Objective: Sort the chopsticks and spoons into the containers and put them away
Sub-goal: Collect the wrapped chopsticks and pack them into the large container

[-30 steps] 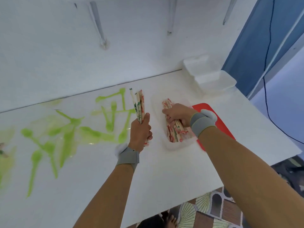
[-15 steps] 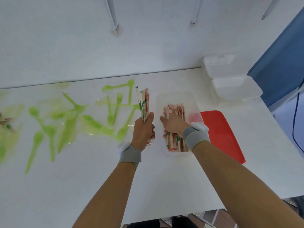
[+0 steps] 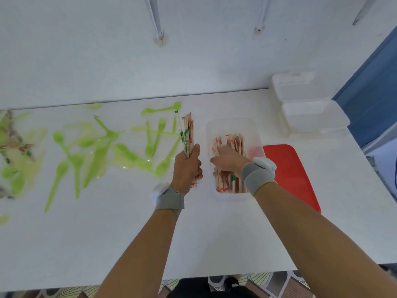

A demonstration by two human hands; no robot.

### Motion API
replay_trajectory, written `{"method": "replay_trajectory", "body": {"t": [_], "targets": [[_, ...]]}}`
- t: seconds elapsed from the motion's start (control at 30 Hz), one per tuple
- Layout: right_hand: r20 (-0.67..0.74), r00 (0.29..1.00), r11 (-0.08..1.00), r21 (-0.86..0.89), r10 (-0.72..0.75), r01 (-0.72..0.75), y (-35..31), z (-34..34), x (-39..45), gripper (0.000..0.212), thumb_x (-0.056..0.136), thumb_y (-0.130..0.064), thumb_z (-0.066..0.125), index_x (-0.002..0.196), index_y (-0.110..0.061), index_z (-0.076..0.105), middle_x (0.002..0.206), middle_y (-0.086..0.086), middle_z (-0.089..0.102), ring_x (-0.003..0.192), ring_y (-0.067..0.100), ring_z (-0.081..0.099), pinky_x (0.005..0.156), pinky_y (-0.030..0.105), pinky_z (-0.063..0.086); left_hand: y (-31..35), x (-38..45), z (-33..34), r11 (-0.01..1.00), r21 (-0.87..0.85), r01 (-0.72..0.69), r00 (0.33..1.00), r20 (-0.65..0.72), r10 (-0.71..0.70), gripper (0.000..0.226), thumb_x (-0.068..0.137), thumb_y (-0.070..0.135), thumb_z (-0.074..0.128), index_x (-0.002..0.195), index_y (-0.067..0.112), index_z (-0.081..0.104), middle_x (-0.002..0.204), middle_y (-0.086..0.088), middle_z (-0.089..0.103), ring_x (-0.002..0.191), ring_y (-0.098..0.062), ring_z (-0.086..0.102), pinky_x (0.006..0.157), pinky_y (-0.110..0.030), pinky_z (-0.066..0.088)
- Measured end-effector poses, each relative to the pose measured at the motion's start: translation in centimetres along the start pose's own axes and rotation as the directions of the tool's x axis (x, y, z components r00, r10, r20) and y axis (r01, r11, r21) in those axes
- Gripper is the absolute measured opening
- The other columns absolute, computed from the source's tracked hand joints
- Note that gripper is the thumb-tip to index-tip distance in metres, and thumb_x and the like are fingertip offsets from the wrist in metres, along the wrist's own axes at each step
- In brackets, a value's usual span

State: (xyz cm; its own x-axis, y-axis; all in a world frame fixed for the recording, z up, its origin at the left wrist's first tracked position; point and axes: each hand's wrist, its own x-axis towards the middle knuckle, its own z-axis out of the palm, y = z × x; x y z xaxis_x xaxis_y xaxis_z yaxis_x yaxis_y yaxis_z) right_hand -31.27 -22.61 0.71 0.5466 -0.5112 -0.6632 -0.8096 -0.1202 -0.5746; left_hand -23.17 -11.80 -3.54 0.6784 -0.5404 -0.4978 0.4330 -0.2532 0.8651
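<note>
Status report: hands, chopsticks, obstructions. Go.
Left hand grips chopstick bundle upright. Right hand flat on chopsticks in tub. Spoons loose on table, unsorted. Nothing blocking tub.

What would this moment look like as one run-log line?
left hand: grips wrapped wooden chopsticks bundle | right hand: rests on chopsticks in clear plastic container | green plastic spoons: unsorted on white table

No legible text. Chopstick wrappers (image 3: 187,134) carry red and green print, too blurred to read.
</note>
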Motion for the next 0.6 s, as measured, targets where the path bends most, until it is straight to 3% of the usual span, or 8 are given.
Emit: {"method": "replay_trajectory", "body": {"t": [0.17,0.3,0.37,0.43,0.47,0.53,0.6], "targets": [[-0.039,0.997,0.996,-0.056,-0.067,0.064,0.2,0.0,-1.0,0.039,0.103,-0.028,0.047,0.13,0.0,0.05,0.128,0.02,0.063,0.109,0.032,0.066,0.101,0.049,0.052,-0.4,-0.1,-0.1,1.0,-0.004,-0.006,1.0,0.014,0.006,0.032,0.101,0.04,0.059,0.093,0.012,0.046,0.057,-0.002,0.034,0.043,-0.018,0.029,0.044,-0.026,0.032],[-0.088,0.992,0.993,-0.084,-0.089,0.081,0.0,-1.0,-2.3,0.056,0.104,-0.033,0.049,0.144,0.005,0.04,0.14,0.019,0.054,0.114,0.029,0.059,0.103,0.043,0.049,-0.7,-0.1,0.0,1.0,-0.004,-0.004,1.0,0.022,0.004,0.032,0.101,0.041,0.059,0.094,0.012,0.046,0.058,-0.004,0.033,0.043,-0.018,0.029,0.045,-0.027,0.032],[-0.105,0.985,0.98,-0.158,-0.139,0.122,0.1,-1.3,-2.3,0.04,0.103,-0.034,0.051,0.126,-0.001,0.053,0.119,0.016,0.061,0.099,0.025,0.06,0.089,0.037,0.049,-0.8,-0.2,0.0,1.0,-0.007,-0.006,1.0,0.029,0.006,0.032,0.1,0.041,0.059,0.094,0.012,0.046,0.058,-0.004,0.033,0.043,-0.018,0.029,0.045,-0.027,0.032],[-0.126,0.978,0.965,-0.226,-0.166,0.135,0.2,-1.4,-2.0,0.025,0.101,-0.033,0.054,0.099,-0.008,0.053,0.089,0.007,0.056,0.078,0.02,0.054,0.069,0.031,0.044,-0.9,-0.3,0.0,1.0,-0.009,-0.005,1.0,0.027,0.006,0.032,0.1,0.041,0.06,0.093,0.012,0.046,0.058,-0.003,0.033,0.044,-0.018,0.029,0.044,-0.026,0.032],[-0.133,0.976,0.958,-0.251,-0.174,0.136,0.3,-1.5,-1.8,0.025,0.1,-0.033,0.055,0.095,-0.008,0.051,0.085,0.004,0.053,0.074,0.018,0.051,0.063,0.029,0.041,-0.9,-0.4,0.0,1.0,-0.011,-0.006,1.0,0.028,0.007,0.032,0.1,0.04,0.06,0.093,0.012,0.046,0.058,-0.004,0.033,0.044,-0.018,0.029,0.044,-0.026,0.032],[-0.148,0.968,0.939,-0.311,-0.203,0.149,0.5,-1.3,-2.0,0.027,0.098,-0.033,0.057,0.099,-0.006,0.055,0.093,0.006,0.056,0.076,0.018,0.053,0.065,0.028,0.042,-0.9,-0.6,0.1,1.0,-0.01,-0.011,0.999,0.033,0.012,0.032,0.101,0.04,0.059,0.093,0.012,0.046,0.059,-0.004,0.033,0.044,-0.019,0.029,0.044,-0.026,0.032],[-0.176,0.956,0.916,-0.369,-0.233,0.156,0.9,-1.2,-2.1,0.035,0.097,-0.036,0.059,0.112,-0.004,0.059,0.109,0.009,0.061,0.091,0.023,0.058,0.078,0.031,0.048,-0.9,-0.8,0.0,1.0,-0.008,-0.013,1.0,0.029,0.013,0.032,0.101,0.04,0.059,0.092,0.012,0.046,0.058,-0.004,0.033,0.044,-0.019,0.029,0.044,-0.026,0.032]]}}
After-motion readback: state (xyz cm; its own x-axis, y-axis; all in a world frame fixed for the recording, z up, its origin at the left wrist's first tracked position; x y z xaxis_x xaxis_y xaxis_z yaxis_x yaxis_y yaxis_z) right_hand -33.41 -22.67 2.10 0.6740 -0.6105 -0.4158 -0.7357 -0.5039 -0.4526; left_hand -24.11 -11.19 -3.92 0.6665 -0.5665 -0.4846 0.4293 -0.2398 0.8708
